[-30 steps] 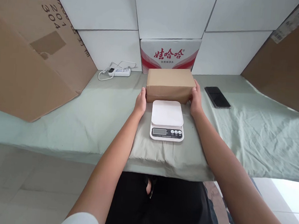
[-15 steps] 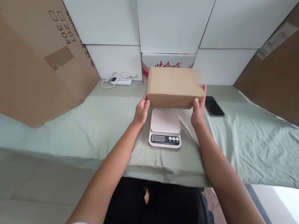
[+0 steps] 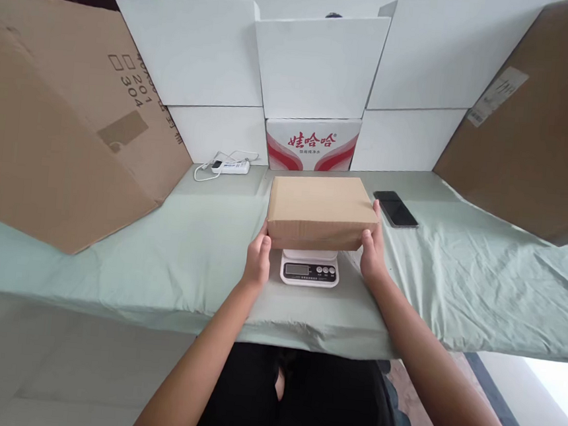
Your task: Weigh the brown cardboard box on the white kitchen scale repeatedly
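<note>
1 box (image 3: 321, 210) btwn L fingers (image 3: 265, 244) & R fingers (image 3: 367, 239), over scale (image 3: 309, 278).

My left arm (image 3: 193, 367) rises from the bottom edge, left of centre, and slants up and inward to the middle of the frame. My right arm (image 3: 433, 362) comes from the lower right and slants up toward the left; both forearms are bare. My left hand (image 3: 256, 262) and right hand (image 3: 372, 255) face each other, clasping inward from opposite sides, the right slightly higher in the frame. Both thumbs (image 3: 367, 240) point upward on the near side; my right forefinger (image 3: 376, 208) shows beyond its thumb, while most other fingers are hidden. My lap (image 3: 296, 410) fills the bottom centre.
</note>
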{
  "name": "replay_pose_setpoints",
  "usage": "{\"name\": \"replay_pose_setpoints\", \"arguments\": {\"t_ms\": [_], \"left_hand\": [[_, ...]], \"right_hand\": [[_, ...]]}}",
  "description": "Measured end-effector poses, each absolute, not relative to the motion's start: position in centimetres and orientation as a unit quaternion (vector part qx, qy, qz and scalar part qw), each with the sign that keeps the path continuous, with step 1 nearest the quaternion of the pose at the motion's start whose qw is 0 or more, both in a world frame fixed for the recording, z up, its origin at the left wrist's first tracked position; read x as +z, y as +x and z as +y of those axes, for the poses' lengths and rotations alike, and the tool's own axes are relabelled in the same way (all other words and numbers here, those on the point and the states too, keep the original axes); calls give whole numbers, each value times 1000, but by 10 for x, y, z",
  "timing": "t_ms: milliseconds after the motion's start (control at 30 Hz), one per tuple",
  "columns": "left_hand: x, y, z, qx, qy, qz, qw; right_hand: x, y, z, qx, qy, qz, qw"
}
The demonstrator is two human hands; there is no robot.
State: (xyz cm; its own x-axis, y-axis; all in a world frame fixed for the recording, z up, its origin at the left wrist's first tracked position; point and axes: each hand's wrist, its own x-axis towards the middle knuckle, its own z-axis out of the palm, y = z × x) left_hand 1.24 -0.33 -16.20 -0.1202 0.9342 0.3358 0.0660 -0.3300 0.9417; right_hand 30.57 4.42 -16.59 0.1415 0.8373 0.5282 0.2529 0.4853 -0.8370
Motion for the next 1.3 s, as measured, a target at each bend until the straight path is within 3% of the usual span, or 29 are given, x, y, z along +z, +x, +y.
{"name": "replay_pose_setpoints", "arguments": {"t_ms": [1300], "left_hand": [[-168,11,3,612,549,438,364]], "right_hand": [[-166,310,45,170,-431,-617,635]]}}
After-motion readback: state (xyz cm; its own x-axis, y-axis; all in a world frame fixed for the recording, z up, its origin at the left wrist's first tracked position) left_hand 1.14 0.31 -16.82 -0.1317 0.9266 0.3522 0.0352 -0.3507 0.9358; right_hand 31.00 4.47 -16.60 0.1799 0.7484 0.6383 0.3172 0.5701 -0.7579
